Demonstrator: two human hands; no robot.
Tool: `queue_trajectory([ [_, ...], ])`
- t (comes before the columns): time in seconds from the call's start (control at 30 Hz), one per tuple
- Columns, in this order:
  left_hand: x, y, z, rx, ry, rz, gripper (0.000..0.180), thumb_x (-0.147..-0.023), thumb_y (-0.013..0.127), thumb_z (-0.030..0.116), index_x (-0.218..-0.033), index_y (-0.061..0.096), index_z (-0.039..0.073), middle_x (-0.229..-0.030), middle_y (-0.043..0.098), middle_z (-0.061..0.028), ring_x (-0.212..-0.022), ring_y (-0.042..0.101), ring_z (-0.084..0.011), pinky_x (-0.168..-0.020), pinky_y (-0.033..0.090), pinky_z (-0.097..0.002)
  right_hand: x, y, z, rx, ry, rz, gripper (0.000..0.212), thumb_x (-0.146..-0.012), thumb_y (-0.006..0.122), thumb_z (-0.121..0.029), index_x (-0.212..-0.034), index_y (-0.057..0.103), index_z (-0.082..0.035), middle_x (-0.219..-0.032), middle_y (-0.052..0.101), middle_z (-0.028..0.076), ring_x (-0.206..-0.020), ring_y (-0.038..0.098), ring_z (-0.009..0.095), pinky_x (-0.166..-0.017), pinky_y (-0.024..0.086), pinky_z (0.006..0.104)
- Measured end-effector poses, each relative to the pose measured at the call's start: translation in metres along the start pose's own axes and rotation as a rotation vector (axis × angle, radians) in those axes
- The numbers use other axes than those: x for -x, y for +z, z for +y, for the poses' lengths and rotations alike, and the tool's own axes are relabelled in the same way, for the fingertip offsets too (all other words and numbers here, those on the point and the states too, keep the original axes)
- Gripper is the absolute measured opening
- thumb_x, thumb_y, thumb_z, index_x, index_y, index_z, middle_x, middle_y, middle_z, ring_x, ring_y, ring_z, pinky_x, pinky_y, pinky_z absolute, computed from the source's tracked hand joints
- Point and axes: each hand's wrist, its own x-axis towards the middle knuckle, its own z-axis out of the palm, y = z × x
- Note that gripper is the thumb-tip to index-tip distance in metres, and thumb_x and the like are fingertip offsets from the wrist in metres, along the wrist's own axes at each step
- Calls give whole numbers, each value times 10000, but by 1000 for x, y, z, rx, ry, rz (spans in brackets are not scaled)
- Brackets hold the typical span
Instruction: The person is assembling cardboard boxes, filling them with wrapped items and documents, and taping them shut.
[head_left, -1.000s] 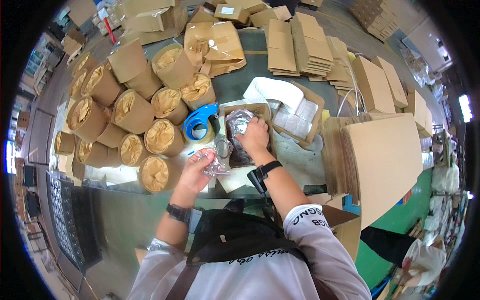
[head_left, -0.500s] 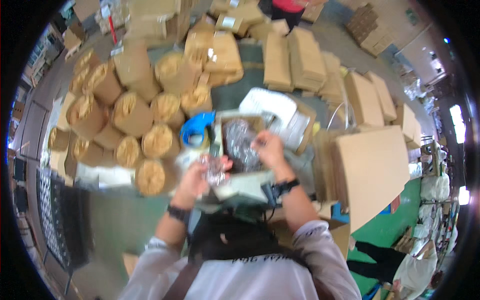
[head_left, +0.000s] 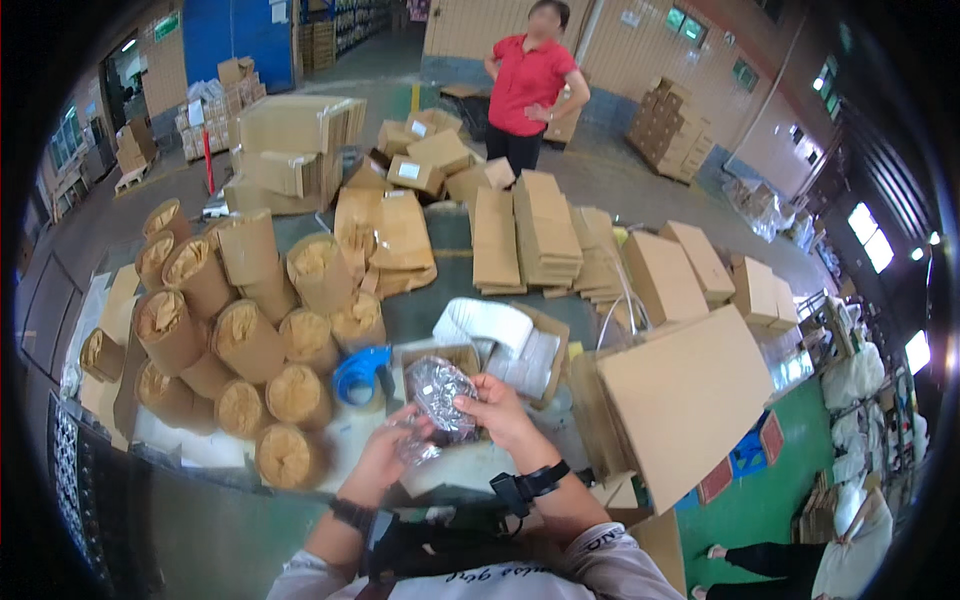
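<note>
A shiny clear plastic bag point(head_left: 440, 392), its contents too blurred to name, is raised in front of an open cardboard box point(head_left: 462, 354). My right hand point(head_left: 497, 412) pinches its right side between thumb and fingers. Lower left of it, my left hand point(head_left: 385, 450) has its fingers closed on a smaller crumpled clear plastic packet point(head_left: 418, 448). The two pieces of plastic touch or overlap; I cannot tell whether they are joined. The raised bag covers much of the box's inside. Left of the box stands a blue tape dispenser point(head_left: 358, 376).
Brown paper-stuffed cardboard tubes point(head_left: 245, 340) crowd the table's left. White foam wrap point(head_left: 485, 325) lies behind the box. Stacked flat cartons point(head_left: 545, 235) and a large cardboard sheet point(head_left: 690, 405) stand on the right. A person in red point(head_left: 530, 90) stands beyond the table; another person point(head_left: 850, 545) is at lower right.
My right hand has lifted the shiny bag from the box, toward my left hand. The left hand still holds its clear packet. My view has tilted up, bringing the standing person into sight.
</note>
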Motion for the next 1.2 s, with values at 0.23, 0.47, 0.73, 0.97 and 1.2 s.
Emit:
queue_trajectory([
  [0.23, 11, 65, -58, -89, -273, -378, 509, -885, 554, 41, -1368, 396, 63, -1250, 520, -109, -1138, 535, -259, -963, 450, -424, 115, 6, 5, 1091, -502, 410, 282, -785, 682, -130, -1056, 617, -89, -1005, 582, 127, -904, 566, 293, -756, 468, 389],
  [0.47, 21, 173, -143, -795, -676, -927, 393, -843, 681, 131, -1199, 541, 39, -1044, 614, -26, -935, 575, -106, -809, 492, -274, 278, -55, -20, 858, -226, 810, 163, -761, 683, -42, -912, 623, -28, -728, 602, 57, -607, 560, 131, -556, 463, 260],
  [0.73, 13, 188, -289, -882, -1167, -838, 334, -829, 688, 87, -1116, 548, -10, -992, 643, -70, -884, 625, -125, -761, 523, -279, 394, -123, 43, -34, -47, 1106, 139, -908, 592, -134, -943, 596, 0, -762, 622, 21, -626, 605, 70, -492, 460, 198],
  [0.97, 26, 151, -327, -877, -1258, -539, 346, -845, 633, 47, -1160, 504, -14, -1004, 632, -117, -898, 650, -191, -768, 556, -335, 441, -305, 189, 88, 381, 1258, 94, -849, 604, -61, -868, 645, 21, -681, 626, 64, -571, 628, 136, -462, 506, 278],
  [1.2, 44, 158, -379, -989, -1024, -366, 321, -875, 628, 87, -1146, 508, -36, -997, 643, -118, -888, 648, -191, -751, 552, -327, 392, -330, 233, 786, 256, 1314, 380, -893, 591, -358, -933, 631, 18, -783, 648, 102, -688, 630, 206, -612, 512, 304],
])
